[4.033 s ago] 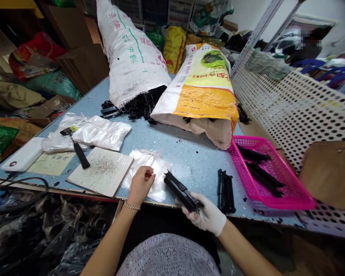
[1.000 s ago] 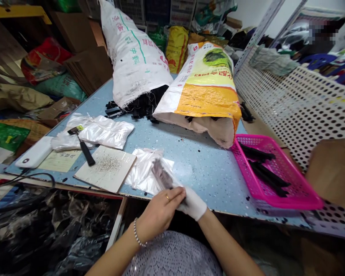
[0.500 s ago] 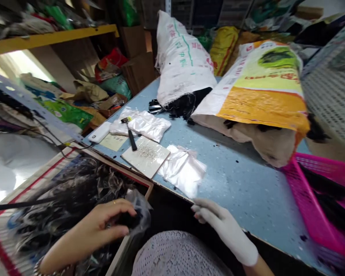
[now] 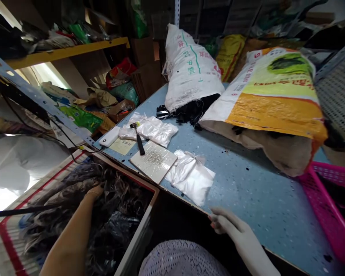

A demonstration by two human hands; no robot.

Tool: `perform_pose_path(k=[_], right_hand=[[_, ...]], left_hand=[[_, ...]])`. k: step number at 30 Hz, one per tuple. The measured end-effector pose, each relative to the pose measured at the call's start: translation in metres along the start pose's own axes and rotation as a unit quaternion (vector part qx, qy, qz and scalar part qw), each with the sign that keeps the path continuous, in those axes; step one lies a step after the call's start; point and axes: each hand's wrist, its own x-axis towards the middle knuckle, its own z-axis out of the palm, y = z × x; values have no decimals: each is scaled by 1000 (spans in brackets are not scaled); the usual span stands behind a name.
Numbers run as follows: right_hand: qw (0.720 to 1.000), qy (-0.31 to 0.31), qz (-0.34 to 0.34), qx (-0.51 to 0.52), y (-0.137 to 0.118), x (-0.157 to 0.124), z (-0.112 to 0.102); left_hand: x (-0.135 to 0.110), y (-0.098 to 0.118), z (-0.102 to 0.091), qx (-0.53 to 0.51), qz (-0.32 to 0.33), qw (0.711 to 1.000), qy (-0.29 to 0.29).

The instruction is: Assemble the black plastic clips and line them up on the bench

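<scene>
My left hand [image 4: 95, 191] reaches down into a crate [image 4: 143, 210] filled with dark items in clear plastic bags [image 4: 117, 230]. Its fingers are hidden among the bags, so I cannot tell whether they grip anything. In a white glove, my right hand [image 4: 228, 226] hovers by the front edge of the blue table [image 4: 247, 195]. Its index finger is stretched out and the others are loosely bent, with nothing visible in them. Just beyond lies a stack of clear plastic bags [image 4: 191, 178]. Beside that stack, a pale square board [image 4: 153, 161] carries many tiny bits.
A small black-handled hammer [image 4: 139, 142] rests against the board, near more plastic bags [image 4: 158, 128] and a white power strip [image 4: 109, 137]. Two large sacks, one white [image 4: 192, 76] and one orange-yellow [image 4: 276, 111], spill black pieces. A pink basket [image 4: 324, 207] stands at right.
My left hand has moved forward and down into the crate; the clear bag with dark contents is no longer in view in it. My right hand stays near the table edge.
</scene>
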Motion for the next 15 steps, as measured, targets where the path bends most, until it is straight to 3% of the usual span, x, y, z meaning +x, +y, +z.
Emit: perform_pose_path(k=[3, 6, 7, 8, 9, 11, 12, 15], right_hand=[[1000, 7, 8, -10, 5, 1, -16], [999, 20, -2, -31, -2, 11, -41], [999, 32, -17, -39, -7, 19, -50], [996, 52, -42, -54, -13, 30, -60], [990, 83, -75, -84, -21, 44, -72], [952, 183, -159, -187, -41, 80, -101], [913, 244, -188, -268, -53, 101, -118], [855, 356, -192, -325, -97, 160, -178]], left_hand=[[-19, 24, 28, -23, 22, 997, -69], [-60, 70, 37, -77, 111, 980, -146], [-75, 93, 38, -110, 161, 963, -186], [-90, 121, 37, -187, 228, 923, -248], [-103, 154, 36, -246, 276, 877, -306], [-120, 235, 36, -286, 359, 824, -333], [-123, 282, 38, -285, 414, 807, -310], [-112, 440, 42, -258, 552, 777, -157]])
